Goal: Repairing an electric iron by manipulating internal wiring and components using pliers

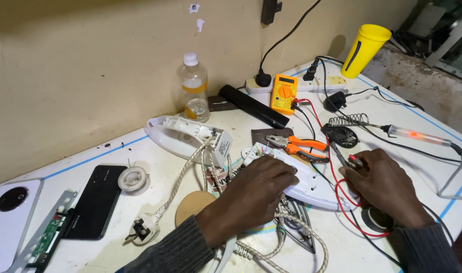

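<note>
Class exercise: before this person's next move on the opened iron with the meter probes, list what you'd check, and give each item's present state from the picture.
1. Left hand steadies white iron housing: ok.
2. Right hand grips red probe: ok.
3. Iron's plug lies loose on table, unplugged: ok.
4. Soldering iron glowing, off its coil stand: not ok.
5. Multimeter dial setting: cannot tell.
6. Pliers within reach: ok.

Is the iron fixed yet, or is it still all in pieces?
Still in pieces. Done: the white iron shell is off and lies apart by the wall. In hand: the left hand presses a white iron part, and the right hand holds red and black meter probes. Left: nothing is put back together.
</note>
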